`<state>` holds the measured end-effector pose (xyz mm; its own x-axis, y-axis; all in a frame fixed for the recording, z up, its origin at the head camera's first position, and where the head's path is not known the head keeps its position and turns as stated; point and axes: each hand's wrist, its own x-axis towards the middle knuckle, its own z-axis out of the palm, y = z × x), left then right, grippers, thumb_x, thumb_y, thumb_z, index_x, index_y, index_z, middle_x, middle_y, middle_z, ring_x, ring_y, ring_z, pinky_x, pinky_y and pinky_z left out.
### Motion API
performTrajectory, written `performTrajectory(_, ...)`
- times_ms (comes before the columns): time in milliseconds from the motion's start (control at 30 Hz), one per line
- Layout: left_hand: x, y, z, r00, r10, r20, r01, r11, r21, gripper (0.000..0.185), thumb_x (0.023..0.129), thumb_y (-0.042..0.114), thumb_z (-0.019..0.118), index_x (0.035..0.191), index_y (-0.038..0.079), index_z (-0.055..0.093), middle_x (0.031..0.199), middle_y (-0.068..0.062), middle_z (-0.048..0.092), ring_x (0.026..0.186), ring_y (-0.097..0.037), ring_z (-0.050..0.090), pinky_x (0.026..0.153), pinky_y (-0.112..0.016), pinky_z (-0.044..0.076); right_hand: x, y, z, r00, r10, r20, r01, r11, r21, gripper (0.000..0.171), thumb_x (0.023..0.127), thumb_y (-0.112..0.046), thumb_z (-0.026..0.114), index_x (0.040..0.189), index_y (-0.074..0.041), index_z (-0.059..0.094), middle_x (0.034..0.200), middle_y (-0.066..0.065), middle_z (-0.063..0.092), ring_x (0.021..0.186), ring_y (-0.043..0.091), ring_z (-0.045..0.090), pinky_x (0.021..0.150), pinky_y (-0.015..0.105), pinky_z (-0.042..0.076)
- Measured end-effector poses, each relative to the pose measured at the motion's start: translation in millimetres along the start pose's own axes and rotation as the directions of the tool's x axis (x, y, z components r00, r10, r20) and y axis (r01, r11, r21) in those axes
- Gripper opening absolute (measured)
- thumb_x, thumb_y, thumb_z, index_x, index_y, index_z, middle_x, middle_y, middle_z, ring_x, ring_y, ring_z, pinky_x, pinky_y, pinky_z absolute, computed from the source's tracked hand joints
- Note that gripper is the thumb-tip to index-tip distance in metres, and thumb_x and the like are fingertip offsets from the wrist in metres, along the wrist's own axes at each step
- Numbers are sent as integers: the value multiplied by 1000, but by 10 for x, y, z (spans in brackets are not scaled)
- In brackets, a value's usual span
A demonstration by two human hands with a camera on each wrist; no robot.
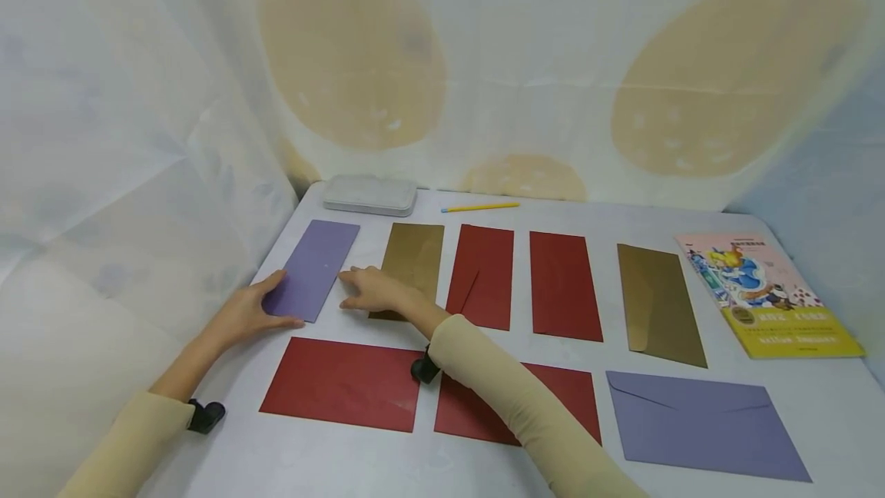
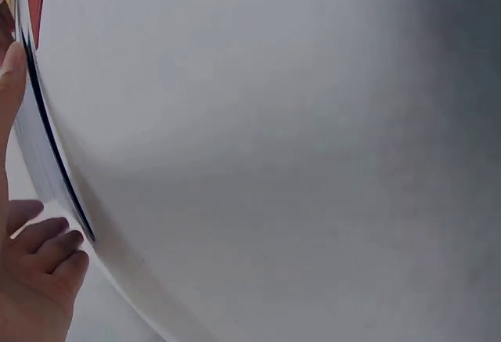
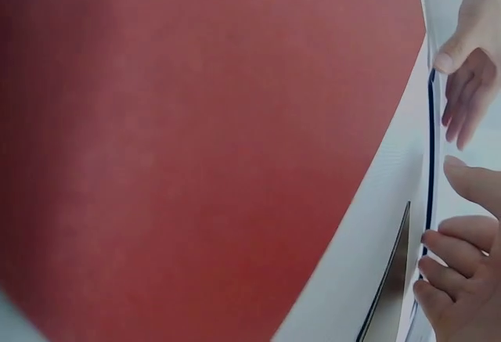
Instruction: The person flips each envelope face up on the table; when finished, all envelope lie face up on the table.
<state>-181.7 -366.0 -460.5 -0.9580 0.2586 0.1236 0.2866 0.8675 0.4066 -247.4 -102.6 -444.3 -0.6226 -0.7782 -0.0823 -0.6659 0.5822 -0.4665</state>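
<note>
A small purple envelope (image 1: pixel 314 263) lies at the far left of the back row on the white table (image 1: pixel 588 214). My left hand (image 1: pixel 280 300) touches its near left corner, index finger along the left edge and thumb along the near edge. My right hand (image 1: pixel 349 289) reaches across a gold envelope (image 1: pixel 413 256) and touches the purple envelope's right edge with straight fingers. In the right wrist view the right hand's fingers (image 3: pixel 458 271) and the left hand (image 3: pixel 470 76) meet at a thin envelope edge beside a red envelope (image 3: pixel 196 146). The left wrist view shows the left hand (image 2: pixel 35 271) and bare table (image 2: pixel 274 162).
The back row also holds two red envelopes (image 1: pixel 482 275) (image 1: pixel 563 285) and another gold one (image 1: pixel 657 304). Two red envelopes (image 1: pixel 342 383) and a large purple one (image 1: pixel 701 425) lie nearer. A grey tin (image 1: pixel 369 195), a yellow pencil (image 1: pixel 480 207) and a picture book (image 1: pixel 767 294) are there too.
</note>
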Motion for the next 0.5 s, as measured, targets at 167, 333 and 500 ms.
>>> performTrajectory(167, 33, 109, 26, 998, -50, 35, 49, 998, 36, 121, 62, 61, 83, 140, -17, 34, 138, -38, 39, 123, -50, 45, 96, -57, 40, 1, 2, 2, 1000, -7, 3, 7, 1000, 7, 59, 94, -28, 65, 144, -4, 44, 146, 15, 42, 136, 23, 39, 108, 26, 31)
performTrajectory(333, 59, 199, 66, 993, -101, 65, 97, 993, 73, 127, 62, 69, 78, 141, -19, 30, 141, -41, 32, 127, -54, 37, 98, -60, 37, 2, -16, 3, 999, -30, 12, 30, 999, 30, 58, 94, -25, 65, 144, -5, 44, 146, 15, 42, 136, 22, 38, 108, 25, 30)
performTrajectory(500, 65, 233, 78, 994, -103, 45, 99, 991, 91, 124, 64, 69, 76, 139, -19, 32, 140, -42, 33, 125, -55, 38, 98, -60, 37, -1, -19, 8, 999, -34, 17, 33, 999, 35, 59, 94, -25, 65, 145, -5, 44, 147, 14, 41, 136, 21, 37, 108, 24, 30)
